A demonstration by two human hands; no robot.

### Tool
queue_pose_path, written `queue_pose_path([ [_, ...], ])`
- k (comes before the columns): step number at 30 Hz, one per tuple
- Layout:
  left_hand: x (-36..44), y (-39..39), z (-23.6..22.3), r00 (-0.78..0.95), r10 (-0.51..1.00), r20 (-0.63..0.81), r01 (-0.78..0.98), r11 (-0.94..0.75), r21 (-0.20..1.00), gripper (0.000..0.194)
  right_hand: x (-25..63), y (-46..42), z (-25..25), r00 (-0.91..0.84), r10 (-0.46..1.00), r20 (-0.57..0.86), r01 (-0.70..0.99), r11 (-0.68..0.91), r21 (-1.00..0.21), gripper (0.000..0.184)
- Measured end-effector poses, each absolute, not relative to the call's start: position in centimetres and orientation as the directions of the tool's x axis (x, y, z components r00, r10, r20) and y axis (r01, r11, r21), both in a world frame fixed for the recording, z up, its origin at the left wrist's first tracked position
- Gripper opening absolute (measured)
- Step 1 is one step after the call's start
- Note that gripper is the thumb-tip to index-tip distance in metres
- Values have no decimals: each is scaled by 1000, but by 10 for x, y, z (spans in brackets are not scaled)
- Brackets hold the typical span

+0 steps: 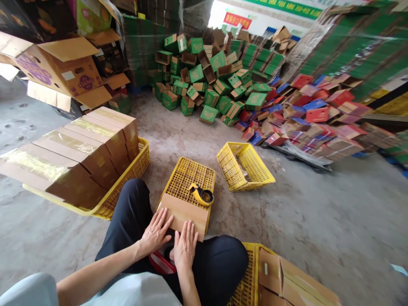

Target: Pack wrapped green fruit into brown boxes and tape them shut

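A flat brown cardboard piece point(185, 212) lies on an upturned yellow crate point(188, 176) in front of my knees. My left hand point(156, 231) rests flat on its near left edge, fingers spread. Beside it, my right hand point(185, 246) presses flat on the near edge with fingers stretched out. A yellow tape dispenser point(202, 194) sits on the crate just beyond the cardboard. Neither hand holds anything.
A yellow crate point(127, 182) at left carries several taped brown boxes point(79, 153). Another yellow crate point(244, 165) lies tilted ahead right. One more crate with brown boxes point(287, 280) stands at my right. Piles of green boxes point(207, 76) and red and blue boxes point(312, 114) fill the back.
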State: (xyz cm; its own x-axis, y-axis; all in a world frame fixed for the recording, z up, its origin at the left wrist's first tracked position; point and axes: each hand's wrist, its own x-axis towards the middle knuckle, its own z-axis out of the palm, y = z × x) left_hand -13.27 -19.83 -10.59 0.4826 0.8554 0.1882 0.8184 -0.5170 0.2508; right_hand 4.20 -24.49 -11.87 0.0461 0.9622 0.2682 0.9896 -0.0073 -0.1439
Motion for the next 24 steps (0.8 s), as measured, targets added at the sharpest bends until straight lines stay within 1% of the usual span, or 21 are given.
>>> queue_pose_path([
  [3,-127,-198,-104,526,831,180,792,-556,253,73,29,-240,-114,-58,959,278,985,101,-142,56],
  [5,-130,-196,-102,534,828,172,786,-561,259,71,34,-240,-109,-69,963,262,981,113,-155,55],
  [10,-149,-190,-95,460,873,161,833,-487,262,68,83,-253,-97,87,965,249,987,-50,-152,57],
  [12,-154,-191,-94,445,881,161,842,-473,259,69,100,-258,-95,91,960,263,988,-55,-141,58],
  [15,-152,-192,-95,440,885,155,844,-466,264,73,108,-257,-91,60,955,291,988,-15,-152,55],
  [20,-144,-192,-94,432,891,141,850,-455,264,80,107,-247,-85,43,937,346,976,34,-213,49],
  [24,-147,-195,-94,441,888,130,846,-460,270,81,120,-252,-83,-45,932,360,965,134,-226,45],
])
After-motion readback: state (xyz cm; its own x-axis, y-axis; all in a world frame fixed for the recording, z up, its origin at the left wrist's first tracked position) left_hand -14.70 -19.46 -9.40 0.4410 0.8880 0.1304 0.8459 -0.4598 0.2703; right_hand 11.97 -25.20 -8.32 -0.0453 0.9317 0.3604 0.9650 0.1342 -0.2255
